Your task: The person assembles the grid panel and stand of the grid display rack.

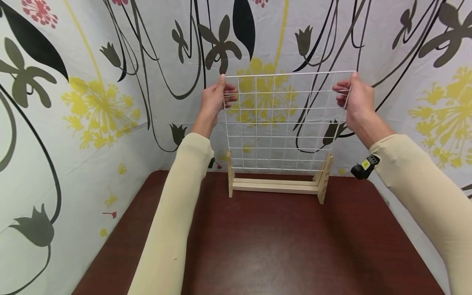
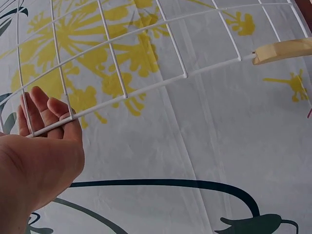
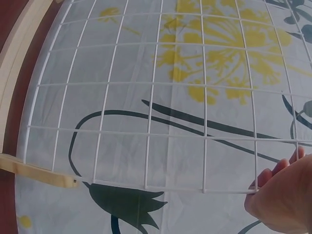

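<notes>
A white wire grid panel (image 1: 273, 108) stands upright in a light wooden stand (image 1: 274, 186). Its lower side edges sit between the two wooden end pieces, one of which (image 2: 282, 51) shows its tip in the left wrist view. My left hand (image 1: 215, 100) grips the panel's left edge near the top corner, thumb up along the edge and fingers behind the wires. At the opposite upper corner, my right hand (image 1: 357, 102) holds the right edge the same way. In the right wrist view the fingertips of that hand (image 3: 282, 195) partly hide behind the edge wire.
The stand rests toward the back of a dark reddish-brown table (image 1: 280, 246). Behind and to the left hangs a white cloth (image 1: 121, 98) printed with flowers, close beyond the panel. A small black device (image 1: 365, 166) is strapped to the right wrist.
</notes>
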